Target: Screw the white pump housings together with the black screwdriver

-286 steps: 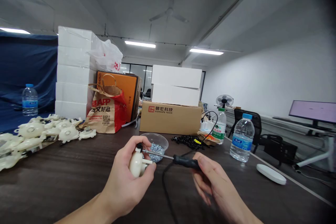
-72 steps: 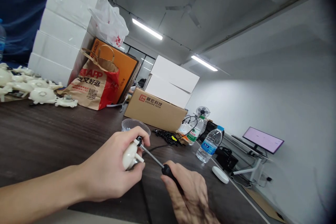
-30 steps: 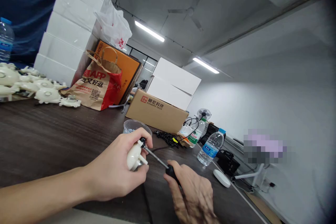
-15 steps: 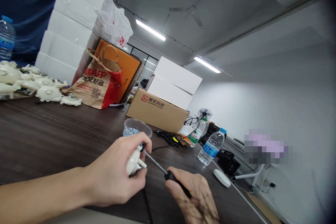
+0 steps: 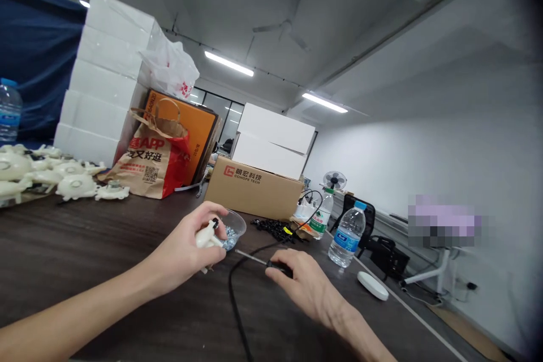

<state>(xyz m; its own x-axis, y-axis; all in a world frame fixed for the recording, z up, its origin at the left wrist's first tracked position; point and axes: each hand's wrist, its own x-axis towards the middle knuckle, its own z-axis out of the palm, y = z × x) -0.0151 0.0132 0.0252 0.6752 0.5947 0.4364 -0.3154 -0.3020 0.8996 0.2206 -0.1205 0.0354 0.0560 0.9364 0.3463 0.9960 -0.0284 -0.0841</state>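
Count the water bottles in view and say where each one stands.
3. One blue-capped bottle at the far left edge, one green-labelled bottle beside the cardboard box, one blue-capped bottle right of it. Others may be hidden behind the boxes.

Cream part with black tip in left hand. Black-handled screwdriver, silver shaft, under right hand. Black cable. Dark brown wood-grain table. Clear cup, silver screws. Red-and-tan bag. White boxes.

Left hand: gripped cream plastic part beside screw cup.
Right hand: lay on screwdriver, on table.
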